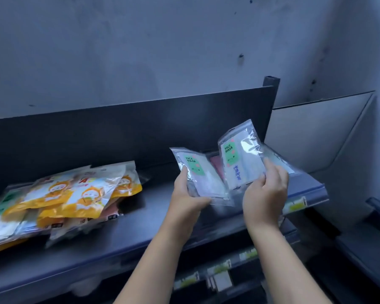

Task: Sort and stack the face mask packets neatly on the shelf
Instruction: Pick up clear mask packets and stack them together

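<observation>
My left hand [188, 195] grips a clear face mask packet [198, 170] with a green label, tilted up over the right part of the dark shelf [127, 229]. My right hand [267, 189] holds a second clear packet [241, 159] of the same kind, more upright, just to the right of the first. Behind and under these two lie more packets, one with a pink mask [216, 165] and one clear [279, 159] at the shelf's right end. A loose pile of yellow cartoon packets [75, 194] lies on the shelf's left part, over white and pink ones.
A dark back panel [119, 132] rises behind the shelf, with a grey wall above it. Price tags [294, 206] run along the shelf's front lip. A lower shelf with more tags [219, 275] sits below. Another dark unit [377, 207] stands at the far right.
</observation>
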Motion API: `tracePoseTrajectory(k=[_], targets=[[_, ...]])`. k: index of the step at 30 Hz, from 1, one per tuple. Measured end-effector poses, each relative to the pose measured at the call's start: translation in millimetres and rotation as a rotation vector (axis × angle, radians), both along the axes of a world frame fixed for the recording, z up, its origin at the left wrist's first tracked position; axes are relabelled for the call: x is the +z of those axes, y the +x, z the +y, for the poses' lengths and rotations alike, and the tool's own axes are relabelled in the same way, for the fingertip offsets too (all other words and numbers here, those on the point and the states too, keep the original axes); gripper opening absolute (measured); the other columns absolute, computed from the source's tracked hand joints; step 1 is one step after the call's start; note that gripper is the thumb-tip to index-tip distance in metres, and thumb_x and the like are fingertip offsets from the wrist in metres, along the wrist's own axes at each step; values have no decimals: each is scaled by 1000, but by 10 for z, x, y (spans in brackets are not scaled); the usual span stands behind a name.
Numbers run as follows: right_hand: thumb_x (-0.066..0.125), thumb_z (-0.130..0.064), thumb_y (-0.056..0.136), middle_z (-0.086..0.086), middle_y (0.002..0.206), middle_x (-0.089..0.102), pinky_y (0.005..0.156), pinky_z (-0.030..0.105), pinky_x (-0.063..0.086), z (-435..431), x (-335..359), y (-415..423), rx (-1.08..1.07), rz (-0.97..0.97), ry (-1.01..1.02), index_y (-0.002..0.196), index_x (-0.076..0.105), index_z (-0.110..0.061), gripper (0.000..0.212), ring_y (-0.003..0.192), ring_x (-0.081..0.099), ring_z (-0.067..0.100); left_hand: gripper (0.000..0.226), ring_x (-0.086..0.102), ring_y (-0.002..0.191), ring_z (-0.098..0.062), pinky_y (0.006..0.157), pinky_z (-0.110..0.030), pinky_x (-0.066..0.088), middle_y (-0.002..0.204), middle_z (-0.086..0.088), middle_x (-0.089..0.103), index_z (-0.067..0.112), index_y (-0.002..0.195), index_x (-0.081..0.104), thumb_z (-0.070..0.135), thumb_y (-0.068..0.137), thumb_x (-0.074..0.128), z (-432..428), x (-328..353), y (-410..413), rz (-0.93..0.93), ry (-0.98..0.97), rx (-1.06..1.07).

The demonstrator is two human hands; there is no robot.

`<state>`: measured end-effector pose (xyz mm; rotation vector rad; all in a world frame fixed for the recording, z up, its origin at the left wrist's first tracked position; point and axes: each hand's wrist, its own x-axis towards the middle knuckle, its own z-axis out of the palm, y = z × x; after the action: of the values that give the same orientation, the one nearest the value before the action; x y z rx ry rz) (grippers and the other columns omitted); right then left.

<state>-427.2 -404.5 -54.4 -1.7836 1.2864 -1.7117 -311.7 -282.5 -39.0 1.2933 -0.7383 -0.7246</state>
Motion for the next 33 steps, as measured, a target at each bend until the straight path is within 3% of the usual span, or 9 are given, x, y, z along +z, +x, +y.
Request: tracePoseTrajectory(k=[5, 8, 12, 16, 19, 22, 26, 30, 33], targets=[[48, 17, 96, 21, 135, 59, 93, -2, 26, -320, -33, -208, 14, -15, 60, 135, 63, 4, 43, 119, 57, 28, 95, 67, 123, -18, 104, -41, 54, 140, 5, 65, 25, 152, 42, -24, 74, 65, -309, -112, -107, 82, 13, 38], [48, 16, 97, 18, 136, 59, 90, -2, 28, -455, -36, -212, 24, -42, 93, 136, 63, 2, 44, 118, 56, 22, 88, 69, 116, -8, 92, -27, 58, 125, 20, 71, 35, 137, 52, -26, 74, 65, -446, -102, -121, 88, 3, 60], [48, 17, 97, 19, 135, 59, 91, -5, 27, -597, -40, -188, 13, -71, 106, 135, 63, 4, 43, 119, 56, 23, 100, 68, 121, -16, 96, -31, 57, 133, 7, 70, 22, 153, 41, -19, 67, 70, -565, -120, -20, 101, -22, 47], [45, 18, 96, 20, 137, 58, 96, 12, 32, -717, -39, -204, 9, -96, 183, 135, 63, 2, 46, 124, 57, 33, 96, 71, 116, -20, 85, -27, 59, 124, 10, 74, 23, 151, 42, -28, 72, 63, -679, -152, 23, 180, -15, 32], [43, 15, 97, 16, 138, 58, 96, 17, 34, -868, -21, -220, 8, -116, 233, 137, 63, 0, 47, 126, 57, 31, 99, 69, 120, -25, 93, -34, 59, 133, 3, 70, 21, 154, 40, -21, 68, 64, -799, -169, 42, 184, -40, 24], [41, 11, 99, 11, 142, 56, 98, 25, 38, -1006, -31, -224, 37, -126, 325, 140, 61, -5, 49, 131, 54, 28, 98, 69, 120, -19, 92, -30, 58, 129, 12, 72, 24, 151, 42, -14, 63, 65, -850, -139, 43, 191, -82, 58], [42, 7, 102, 7, 146, 54, 96, 22, 34, -1129, -81, -192, 129, -82, 415, 143, 59, -7, 47, 129, 53, 21, 95, 67, 122, -21, 90, -28, 57, 133, 10, 70, 20, 150, 42, -16, 65, 63, -885, -117, 103, 212, -167, 107], [44, -1, 104, 2, 147, 53, 96, 24, 36, -1239, -150, -160, 285, -63, 507, 144, 59, -13, 44, 114, 47, 8, 91, 61, 130, -33, 99, -35, 55, 147, -14, 59, 11, 152, 41, -19, 68, 60, -963, -125, 72, 230, -214, 167], [44, -1, 104, 2, 145, 55, 96, 24, 36, -1318, -151, -193, 348, -60, 531, 143, 60, -13, 43, 113, 47, 8, 93, 62, 129, -33, 95, -33, 57, 145, -13, 60, 11, 152, 39, -19, 67, 60, -1009, -148, -4, 290, -247, 227]])
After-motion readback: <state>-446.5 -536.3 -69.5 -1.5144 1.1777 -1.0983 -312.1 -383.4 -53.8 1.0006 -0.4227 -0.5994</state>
